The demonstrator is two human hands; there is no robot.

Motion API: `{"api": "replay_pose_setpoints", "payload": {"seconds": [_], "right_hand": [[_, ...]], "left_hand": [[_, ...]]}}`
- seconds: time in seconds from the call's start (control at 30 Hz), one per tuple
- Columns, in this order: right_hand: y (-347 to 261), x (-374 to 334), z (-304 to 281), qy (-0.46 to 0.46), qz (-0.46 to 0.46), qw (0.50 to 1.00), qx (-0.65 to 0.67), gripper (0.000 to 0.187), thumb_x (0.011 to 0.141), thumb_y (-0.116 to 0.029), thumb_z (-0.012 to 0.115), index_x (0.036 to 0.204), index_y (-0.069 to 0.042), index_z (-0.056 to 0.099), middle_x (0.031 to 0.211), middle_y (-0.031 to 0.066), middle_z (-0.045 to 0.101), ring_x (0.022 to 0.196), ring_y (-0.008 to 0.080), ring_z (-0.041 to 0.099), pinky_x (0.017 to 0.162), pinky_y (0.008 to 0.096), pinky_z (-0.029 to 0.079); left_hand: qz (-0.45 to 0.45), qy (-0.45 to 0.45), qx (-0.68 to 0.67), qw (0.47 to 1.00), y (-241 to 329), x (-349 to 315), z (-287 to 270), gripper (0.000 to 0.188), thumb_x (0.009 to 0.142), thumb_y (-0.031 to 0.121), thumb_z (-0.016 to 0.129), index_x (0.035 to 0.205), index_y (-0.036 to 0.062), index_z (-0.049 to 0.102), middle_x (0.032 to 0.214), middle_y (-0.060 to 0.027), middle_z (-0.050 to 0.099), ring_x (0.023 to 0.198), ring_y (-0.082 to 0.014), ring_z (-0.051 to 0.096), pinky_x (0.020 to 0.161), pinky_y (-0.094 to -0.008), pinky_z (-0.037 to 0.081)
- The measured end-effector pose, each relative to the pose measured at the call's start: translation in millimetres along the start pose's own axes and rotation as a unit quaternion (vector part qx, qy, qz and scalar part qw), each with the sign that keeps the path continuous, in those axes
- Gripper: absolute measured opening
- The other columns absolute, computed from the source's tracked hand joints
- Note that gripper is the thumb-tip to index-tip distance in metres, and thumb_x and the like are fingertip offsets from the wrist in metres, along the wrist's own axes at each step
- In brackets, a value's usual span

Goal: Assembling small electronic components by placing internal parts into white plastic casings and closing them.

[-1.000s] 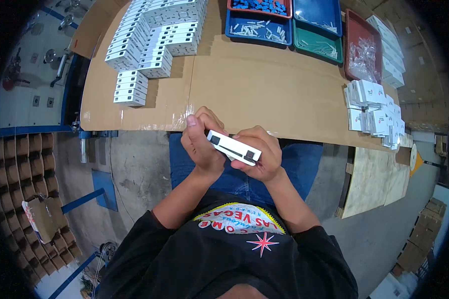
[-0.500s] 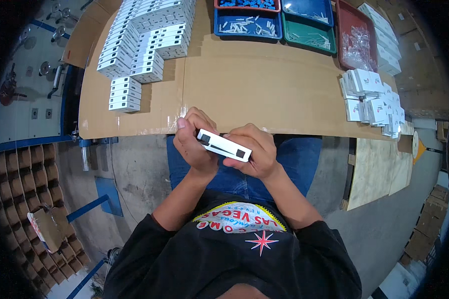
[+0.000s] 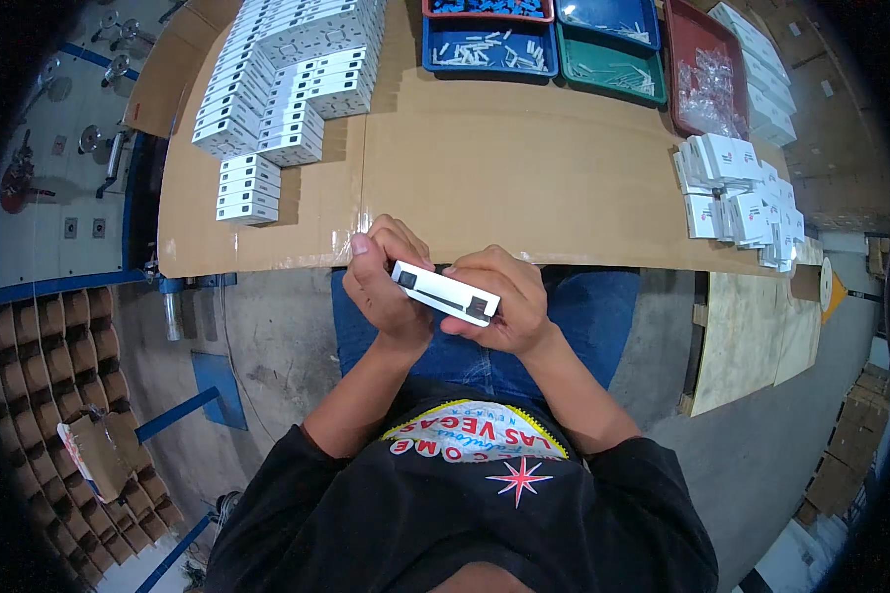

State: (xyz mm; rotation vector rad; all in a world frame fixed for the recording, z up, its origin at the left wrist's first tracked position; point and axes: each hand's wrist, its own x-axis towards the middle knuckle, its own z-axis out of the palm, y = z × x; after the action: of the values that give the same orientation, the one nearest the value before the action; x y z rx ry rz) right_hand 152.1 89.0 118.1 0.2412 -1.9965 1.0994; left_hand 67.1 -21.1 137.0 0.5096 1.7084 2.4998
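Note:
A small white carton (image 3: 441, 290) is held between my hands, just off the table's near edge and above my lap. Its narrow side faces up, with a dark square near each end and a dark slit running between them. My left hand (image 3: 388, 287) is closed around the left end, thumb raised along it. Around the right end, my right hand (image 3: 509, 296) is closed with its fingers along the far side and the thumb near the lower edge. The palms hide part of both ends, and the carton's inside cannot be made out.
Stacked white cartons (image 3: 297, 89) stand at the table's far left. Far right are a blue tray (image 3: 489, 73) of small white pieces, a green tray (image 3: 613, 91), a red tray (image 3: 684, 109) of clear bags, and a loose pile of white packets (image 3: 742, 198). Cardboard (image 3: 524, 178) covers the table.
The gap at the carton's left end has narrowed, while the dark opening at its right end looks larger. Both hands have stayed almost in place.

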Motion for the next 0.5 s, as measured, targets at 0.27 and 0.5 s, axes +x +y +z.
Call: {"api": "replay_pose_setpoints", "payload": {"seconds": [0.27, 0.5], "right_hand": [[1.4, -0.6, -1.1, -0.009, -0.012, 1.0, -0.018, 0.05, 0.087, -0.045, 0.079, 0.103, 0.001, 0.068, 0.091, 0.0146, 0.071, 0.067, 0.0238, 0.067, 0.054, 0.0306, 0.05], [0.6, 1.1, 0.6, 0.006, -0.019, 1.0, -0.013, 0.051, 0.085, -0.045, 0.081, 0.102, 0.001, 0.068, 0.09, 0.0149, 0.07, 0.066, 0.0235, 0.067, 0.053, 0.0304, 0.05]], "left_hand": [[0.014, -0.009, 0.026, 1.0, -1.9, 1.0, -0.9, 0.059, 0.109, 0.034, 0.025, 0.062, 0.0054, 0.047, 0.063, -0.0067, 0.048, 0.058, -0.0149, 0.046, 0.057, -0.0303, 0.037], [0.01, -0.008, 0.006, 1.0, 1.5, 1.3, 0.9, 0.06, 0.11, 0.033, 0.025, 0.061, 0.0058, 0.047, 0.062, -0.0067, 0.047, 0.057, -0.0151, 0.046, 0.055, -0.0306, 0.037]]}}
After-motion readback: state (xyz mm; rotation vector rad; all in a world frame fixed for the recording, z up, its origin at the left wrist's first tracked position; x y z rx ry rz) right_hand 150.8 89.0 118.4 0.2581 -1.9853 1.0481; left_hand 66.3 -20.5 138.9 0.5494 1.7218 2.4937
